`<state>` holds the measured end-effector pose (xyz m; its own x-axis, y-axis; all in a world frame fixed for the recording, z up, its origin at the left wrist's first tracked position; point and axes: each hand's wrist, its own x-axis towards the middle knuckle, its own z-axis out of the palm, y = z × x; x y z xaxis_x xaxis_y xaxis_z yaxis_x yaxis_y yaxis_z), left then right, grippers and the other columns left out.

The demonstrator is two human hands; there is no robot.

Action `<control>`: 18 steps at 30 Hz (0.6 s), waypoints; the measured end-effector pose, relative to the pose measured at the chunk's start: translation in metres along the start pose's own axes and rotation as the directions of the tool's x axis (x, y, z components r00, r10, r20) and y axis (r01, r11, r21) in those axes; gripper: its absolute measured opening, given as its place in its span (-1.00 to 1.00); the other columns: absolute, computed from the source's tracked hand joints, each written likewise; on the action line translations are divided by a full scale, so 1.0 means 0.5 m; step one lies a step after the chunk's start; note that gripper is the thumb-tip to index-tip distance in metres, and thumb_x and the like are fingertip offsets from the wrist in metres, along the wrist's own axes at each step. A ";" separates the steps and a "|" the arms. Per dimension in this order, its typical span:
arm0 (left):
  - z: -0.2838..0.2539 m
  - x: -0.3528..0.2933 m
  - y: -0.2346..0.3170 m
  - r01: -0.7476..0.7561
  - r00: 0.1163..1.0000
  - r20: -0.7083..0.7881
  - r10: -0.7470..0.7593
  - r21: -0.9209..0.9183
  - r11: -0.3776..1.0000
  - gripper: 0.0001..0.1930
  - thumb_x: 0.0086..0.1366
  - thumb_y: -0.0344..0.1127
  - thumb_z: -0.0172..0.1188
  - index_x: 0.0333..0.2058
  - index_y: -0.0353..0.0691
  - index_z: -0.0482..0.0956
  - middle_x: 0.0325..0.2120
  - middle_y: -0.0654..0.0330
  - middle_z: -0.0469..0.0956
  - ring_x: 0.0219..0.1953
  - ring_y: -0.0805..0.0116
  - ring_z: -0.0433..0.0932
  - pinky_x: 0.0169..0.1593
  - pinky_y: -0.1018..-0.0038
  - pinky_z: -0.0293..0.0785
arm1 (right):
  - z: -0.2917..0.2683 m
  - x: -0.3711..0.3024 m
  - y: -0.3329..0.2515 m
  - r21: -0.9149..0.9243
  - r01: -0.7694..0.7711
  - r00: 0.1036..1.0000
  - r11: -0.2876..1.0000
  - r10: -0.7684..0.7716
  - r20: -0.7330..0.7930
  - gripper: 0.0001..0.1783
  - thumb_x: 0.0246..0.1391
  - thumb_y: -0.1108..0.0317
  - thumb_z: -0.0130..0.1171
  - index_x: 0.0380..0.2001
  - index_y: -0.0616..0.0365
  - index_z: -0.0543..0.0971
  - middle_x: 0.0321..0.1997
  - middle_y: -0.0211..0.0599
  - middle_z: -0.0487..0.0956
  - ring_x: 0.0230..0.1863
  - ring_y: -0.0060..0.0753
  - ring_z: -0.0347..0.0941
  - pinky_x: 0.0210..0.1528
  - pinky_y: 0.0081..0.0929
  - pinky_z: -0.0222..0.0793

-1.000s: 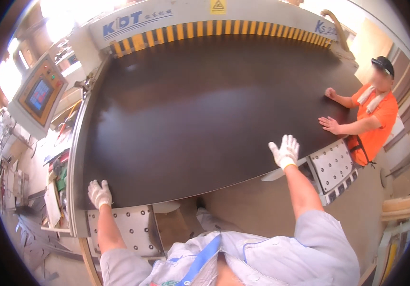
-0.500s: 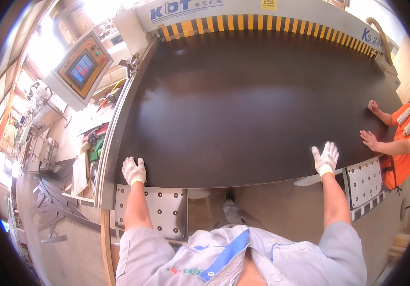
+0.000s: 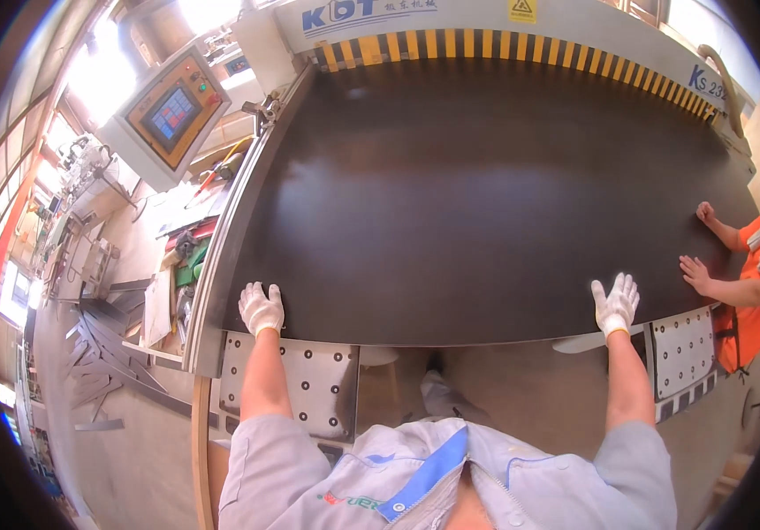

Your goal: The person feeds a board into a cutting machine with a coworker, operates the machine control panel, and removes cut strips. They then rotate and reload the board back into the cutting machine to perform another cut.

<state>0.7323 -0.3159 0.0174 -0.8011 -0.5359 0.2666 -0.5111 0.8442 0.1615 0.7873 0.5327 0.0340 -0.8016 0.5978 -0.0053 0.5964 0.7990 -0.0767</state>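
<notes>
A large dark brown panel (image 3: 451, 203) lies flat on the machine's table in front of me. My left hand (image 3: 262, 307), in a white glove, rests on it near the close left corner, fingers spread. Toward the right of the same near edge, my right hand (image 3: 616, 302) lies gloved and flat on the panel, fingers apart. Neither hand grips anything. The panel's far edge reaches a yellow-and-black striped strip (image 3: 486, 44) below the machine's beam.
A co-worker in an orange top (image 3: 758, 300) stands at the right, hands at the panel's edge. A control box with a screen (image 3: 168, 119) stands at the far left. Perforated support tables (image 3: 314, 389) project on my side. Dark offcut strips (image 3: 102, 353) litter the floor at left.
The whole view has shifted slightly, so most things appear farther right and a little higher. Both my hands stay flat on the panel. The co-worker's head has mostly left the picture.
</notes>
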 end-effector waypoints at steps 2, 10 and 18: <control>0.006 -0.006 -0.003 -0.010 1.000 -0.010 0.010 -0.001 1.000 -0.33 0.70 0.21 0.16 0.46 -0.20 0.69 0.58 -0.01 0.57 0.64 -0.06 0.42 0.75 0.02 0.23 | -0.003 -0.001 0.002 0.001 -0.004 1.000 1.000 0.004 0.007 0.20 0.58 -0.53 0.06 0.83 0.24 0.20 0.97 0.10 0.08 0.96 0.17 -0.09 0.97 0.05 -0.28; 0.022 0.010 -0.018 -0.057 0.997 -0.056 0.056 -0.020 0.998 -0.33 0.69 0.18 0.14 0.43 -0.26 0.71 0.56 -0.02 0.59 0.60 -0.07 0.48 0.71 0.07 0.30 | -0.025 0.000 -0.010 -0.012 -0.009 1.000 1.000 0.009 0.021 0.18 0.61 -0.54 -0.03 0.85 0.21 0.19 0.98 0.08 0.05 0.98 0.12 -0.15 0.97 0.00 -0.30; 0.017 0.006 -0.021 -0.071 0.995 -0.076 0.071 0.000 0.997 -0.39 0.68 0.09 0.24 0.38 -0.31 0.74 0.47 -0.12 0.66 0.54 -0.13 0.55 0.65 0.03 0.41 | -0.035 -0.007 -0.016 -0.051 -0.014 0.997 0.999 0.018 0.075 0.22 0.62 -0.58 -0.10 0.89 0.18 0.08 1.01 0.05 -0.02 1.00 0.12 -0.21 0.96 0.06 -0.39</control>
<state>0.7326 -0.3266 0.0082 -0.8094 -0.4723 0.3490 -0.4525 0.8804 0.1419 0.7861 0.5255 0.0524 -0.7915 0.6058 -0.0814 0.6093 0.7926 -0.0255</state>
